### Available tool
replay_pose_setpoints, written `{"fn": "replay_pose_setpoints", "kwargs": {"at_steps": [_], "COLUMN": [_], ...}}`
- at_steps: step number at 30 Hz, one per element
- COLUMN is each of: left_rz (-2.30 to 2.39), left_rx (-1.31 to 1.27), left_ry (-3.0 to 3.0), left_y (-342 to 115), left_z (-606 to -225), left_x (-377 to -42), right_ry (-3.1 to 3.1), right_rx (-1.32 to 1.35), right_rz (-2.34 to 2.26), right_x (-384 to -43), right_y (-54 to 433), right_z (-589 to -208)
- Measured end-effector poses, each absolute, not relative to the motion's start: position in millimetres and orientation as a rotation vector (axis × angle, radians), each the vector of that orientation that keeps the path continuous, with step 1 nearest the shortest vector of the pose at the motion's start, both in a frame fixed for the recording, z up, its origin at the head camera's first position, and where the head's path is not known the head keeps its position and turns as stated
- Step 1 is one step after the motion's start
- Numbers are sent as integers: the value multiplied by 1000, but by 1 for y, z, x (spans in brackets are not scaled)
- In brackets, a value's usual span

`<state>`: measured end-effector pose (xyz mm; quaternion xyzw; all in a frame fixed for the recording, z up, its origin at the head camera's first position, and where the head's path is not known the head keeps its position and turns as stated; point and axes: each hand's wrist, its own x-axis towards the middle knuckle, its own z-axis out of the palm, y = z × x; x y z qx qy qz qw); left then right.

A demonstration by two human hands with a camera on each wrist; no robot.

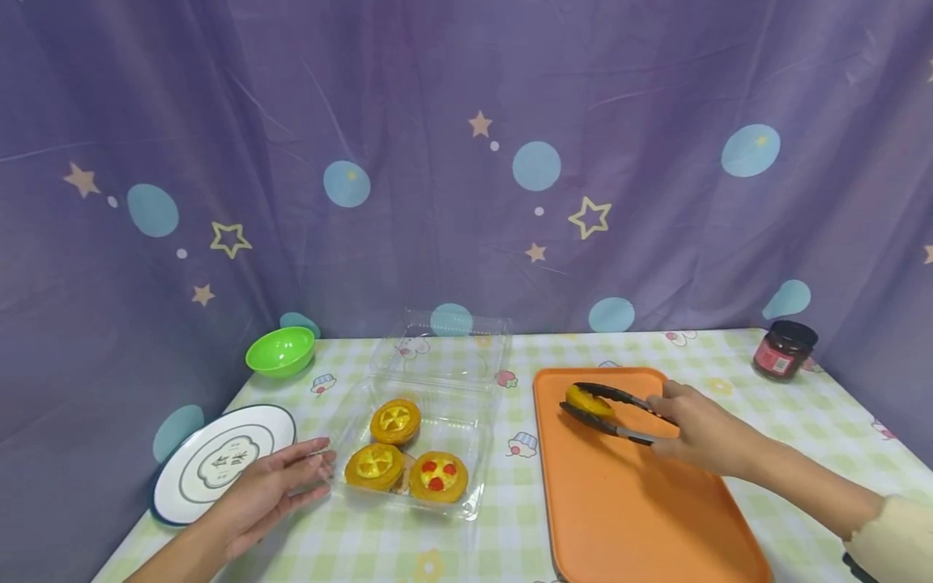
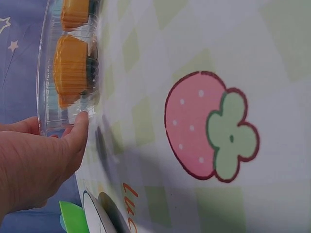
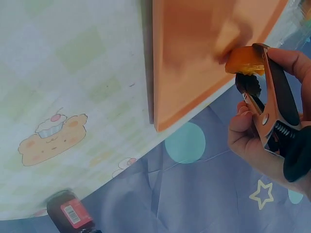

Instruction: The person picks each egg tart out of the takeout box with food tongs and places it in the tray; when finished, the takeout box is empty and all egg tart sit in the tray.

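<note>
In the head view my right hand (image 1: 703, 425) grips black-and-metal tongs (image 1: 630, 437) above the orange tray (image 1: 605, 502). Between the tong tips an egg tart (image 1: 589, 400) is held tilted; the right wrist view shows the same tart (image 3: 243, 60) off the tray surface. My left hand (image 1: 273, 490) lies at the left edge of a clear plastic box (image 1: 466, 437), fingers loosely extended, fingertips at its wall. Inside the opened box are three tarts: two with yellow pieces on top, such as the rear tart (image 1: 396, 422), and one tart (image 1: 438, 477) with red pieces.
A white plate (image 1: 189, 478) with a dark rim sits left of the box, partly behind my left hand. Behind it stands a green bowl (image 1: 281, 353). The dark jar (image 1: 783, 350) stands at the far right. The box's raised lid (image 1: 445, 344) leans toward the purple curtain (image 1: 452, 267).
</note>
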<state>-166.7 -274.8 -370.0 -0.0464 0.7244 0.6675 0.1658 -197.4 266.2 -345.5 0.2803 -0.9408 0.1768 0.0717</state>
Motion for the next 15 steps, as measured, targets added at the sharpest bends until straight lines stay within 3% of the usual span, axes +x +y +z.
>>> {"fn": "replay_pose_setpoints", "kwargs": {"at_steps": [15], "left_rz": [1900], "left_rx": [-155], "left_ry": [2074], "left_y": [-274], "left_z": [-370], "left_x": [-167], "right_ry": [-2839], "right_rx": [788], "right_rz": [552], "right_x": [-192], "right_y": [260], "right_z": [-346]}}
